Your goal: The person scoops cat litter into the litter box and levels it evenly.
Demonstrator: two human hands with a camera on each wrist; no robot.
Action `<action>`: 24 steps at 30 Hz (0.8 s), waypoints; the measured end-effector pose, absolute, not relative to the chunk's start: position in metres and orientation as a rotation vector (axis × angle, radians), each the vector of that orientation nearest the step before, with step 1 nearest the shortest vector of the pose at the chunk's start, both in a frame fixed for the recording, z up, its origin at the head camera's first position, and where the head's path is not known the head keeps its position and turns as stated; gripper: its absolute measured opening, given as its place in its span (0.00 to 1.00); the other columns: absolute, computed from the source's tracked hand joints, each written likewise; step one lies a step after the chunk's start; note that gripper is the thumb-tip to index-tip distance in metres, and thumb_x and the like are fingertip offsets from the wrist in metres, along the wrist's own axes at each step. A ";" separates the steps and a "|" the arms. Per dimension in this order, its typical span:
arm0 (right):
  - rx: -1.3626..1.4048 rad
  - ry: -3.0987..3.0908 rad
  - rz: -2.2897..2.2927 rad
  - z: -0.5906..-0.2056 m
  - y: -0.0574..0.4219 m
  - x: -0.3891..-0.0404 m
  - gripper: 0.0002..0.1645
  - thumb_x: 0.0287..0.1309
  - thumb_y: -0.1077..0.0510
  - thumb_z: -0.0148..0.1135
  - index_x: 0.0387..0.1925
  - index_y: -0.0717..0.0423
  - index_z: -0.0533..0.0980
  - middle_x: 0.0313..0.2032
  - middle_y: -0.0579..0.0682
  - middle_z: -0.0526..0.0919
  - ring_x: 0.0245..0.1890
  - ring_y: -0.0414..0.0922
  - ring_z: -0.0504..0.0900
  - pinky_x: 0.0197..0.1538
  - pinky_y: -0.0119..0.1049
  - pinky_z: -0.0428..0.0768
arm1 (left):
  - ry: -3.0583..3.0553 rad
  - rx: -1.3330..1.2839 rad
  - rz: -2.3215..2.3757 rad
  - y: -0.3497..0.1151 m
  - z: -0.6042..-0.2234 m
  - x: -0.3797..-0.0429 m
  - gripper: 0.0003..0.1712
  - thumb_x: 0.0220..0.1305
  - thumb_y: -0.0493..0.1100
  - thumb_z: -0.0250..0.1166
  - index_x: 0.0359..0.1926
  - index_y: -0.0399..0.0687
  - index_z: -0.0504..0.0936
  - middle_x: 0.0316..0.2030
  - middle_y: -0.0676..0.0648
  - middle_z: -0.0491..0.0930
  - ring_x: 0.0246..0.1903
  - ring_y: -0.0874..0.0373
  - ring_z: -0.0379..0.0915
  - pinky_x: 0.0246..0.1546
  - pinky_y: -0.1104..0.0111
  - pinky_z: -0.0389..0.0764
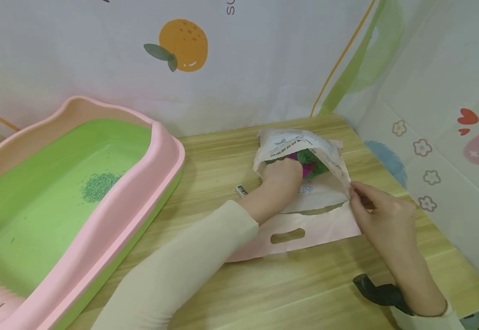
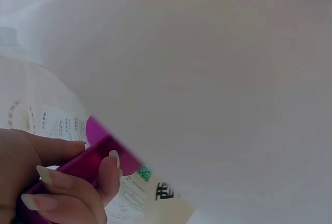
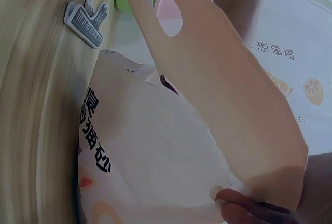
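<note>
Our cream left sleeve (image 1: 185,261) is filling the spot closest to the head camera, leading up to the left hand (image 1: 282,176), which is sitting in the mouth of the white bag (image 1: 323,195). Left wrist view is showing its fingers curling snugly around a purple scoop (image 2: 96,156). Green granules (image 1: 305,156) are peeking out around the scoop inside the bag. Meanwhile the right hand (image 1: 388,220) is pinching the bag's edge, thumb and finger closing on it, and the mouth is gaping. Some slotted strip (image 1: 326,227) is lying in front; we're not managing to tell if it's attached.

Pretty sure we're doing the scooping step, with a small heap of granules (image 1: 99,186) already sitting in the pink-and-green tray (image 1: 113,215) on the left. How full the scoop is, we're not seeing. Next move, we're thinking, is calling for lifting the scoop level and clear of the bag's edge, with the right hand holding that edge aside so nothing's spilling.
</note>
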State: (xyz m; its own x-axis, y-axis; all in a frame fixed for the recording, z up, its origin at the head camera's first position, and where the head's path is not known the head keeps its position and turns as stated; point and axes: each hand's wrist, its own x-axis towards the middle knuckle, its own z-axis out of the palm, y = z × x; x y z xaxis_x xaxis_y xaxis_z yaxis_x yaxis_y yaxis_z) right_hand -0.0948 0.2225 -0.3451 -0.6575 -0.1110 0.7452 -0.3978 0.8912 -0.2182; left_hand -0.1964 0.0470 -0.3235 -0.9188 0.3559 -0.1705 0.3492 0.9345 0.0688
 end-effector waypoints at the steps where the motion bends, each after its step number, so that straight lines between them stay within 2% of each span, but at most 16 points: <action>1: 0.365 -2.263 0.470 -0.346 0.223 -0.095 0.13 0.46 0.75 0.70 0.38 0.69 0.86 0.27 0.64 0.88 0.20 0.55 0.87 0.33 0.10 0.73 | 2.913 0.539 0.059 0.047 -0.325 -0.197 0.10 0.75 0.47 0.57 0.47 0.52 0.83 0.44 0.52 0.87 0.37 0.58 0.83 0.56 0.52 0.79; 6: 0.361 -2.258 0.464 -0.348 0.226 -0.097 0.13 0.45 0.75 0.70 0.37 0.69 0.86 0.26 0.64 0.88 0.20 0.55 0.87 0.32 0.11 0.74 | 2.933 0.567 0.072 0.049 -0.330 -0.201 0.09 0.75 0.46 0.57 0.46 0.51 0.83 0.46 0.52 0.86 0.37 0.59 0.82 0.49 0.58 0.81; 12: 0.358 -2.264 0.473 -0.350 0.225 -0.098 0.13 0.45 0.74 0.70 0.38 0.68 0.86 0.26 0.63 0.88 0.20 0.54 0.87 0.31 0.11 0.75 | 2.922 0.533 0.009 0.048 -0.333 -0.204 0.09 0.74 0.46 0.58 0.46 0.51 0.83 0.43 0.52 0.86 0.36 0.61 0.81 0.42 0.63 0.83; 17: 0.359 -2.254 0.495 -0.352 0.226 -0.100 0.14 0.45 0.74 0.70 0.37 0.68 0.87 0.27 0.63 0.89 0.20 0.55 0.87 0.33 0.09 0.72 | 2.918 0.497 0.016 0.049 -0.334 -0.205 0.08 0.73 0.46 0.59 0.45 0.52 0.83 0.42 0.52 0.87 0.35 0.61 0.80 0.46 0.62 0.82; 20: 0.356 -2.253 0.499 -0.351 0.227 -0.099 0.14 0.44 0.74 0.70 0.38 0.68 0.87 0.27 0.63 0.89 0.20 0.55 0.87 0.35 0.07 0.71 | 2.932 0.512 0.019 0.051 -0.336 -0.206 0.08 0.74 0.45 0.58 0.44 0.53 0.83 0.42 0.53 0.87 0.35 0.61 0.81 0.44 0.63 0.84; 24: 0.360 -2.254 0.536 -0.350 0.226 -0.099 0.13 0.46 0.74 0.68 0.38 0.69 0.86 0.28 0.64 0.88 0.20 0.57 0.87 0.38 0.05 0.68 | 2.936 0.480 0.062 0.055 -0.339 -0.207 0.08 0.75 0.44 0.58 0.45 0.53 0.83 0.44 0.53 0.86 0.37 0.60 0.82 0.30 0.66 0.84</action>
